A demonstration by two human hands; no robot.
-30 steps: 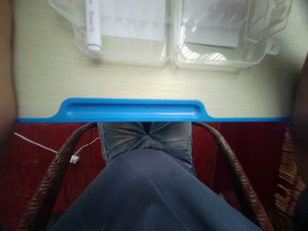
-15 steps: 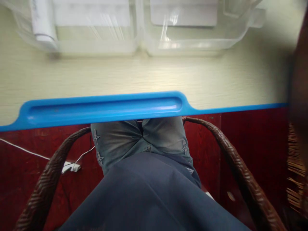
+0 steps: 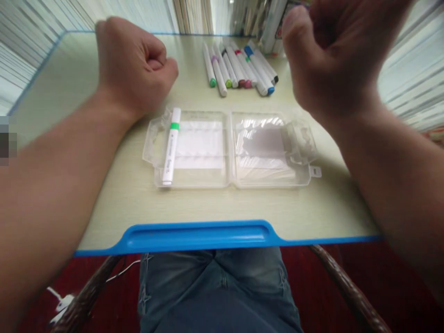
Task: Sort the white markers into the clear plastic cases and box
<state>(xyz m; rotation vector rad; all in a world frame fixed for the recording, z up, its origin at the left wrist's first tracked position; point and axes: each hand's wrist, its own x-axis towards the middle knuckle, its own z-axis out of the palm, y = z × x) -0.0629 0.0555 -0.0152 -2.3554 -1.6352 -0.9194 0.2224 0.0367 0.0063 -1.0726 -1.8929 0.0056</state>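
Observation:
My left hand [image 3: 133, 67] is closed in a fist above the board, left of a clear plastic case [image 3: 231, 178]; nothing shows in it. Higher up on the right, my right hand [image 3: 342, 60] has its fingers curled in and its thumb a little apart, with no object visible; the top edge cuts it off. The case lies opened flat. In its left half a white marker with a green band [image 3: 171, 150] lies lengthwise at the left side. Behind the case, several white markers [image 3: 239, 69] with coloured ends lie in a loose row.
The pale tabletop [image 3: 194, 203] has a blue rim with a shallow pen groove [image 3: 197, 237] at its front edge. A clear package [image 3: 274, 27] stands at the back. Curved dark chair arms [image 3: 347, 282] flank my legs, and a white power strip [image 3: 64, 305] lies on the red floor.
My view has tilted up from my lap to the whole table. Both hands and the marker row are now in sight; earlier only a dark blur showed at the right edge.

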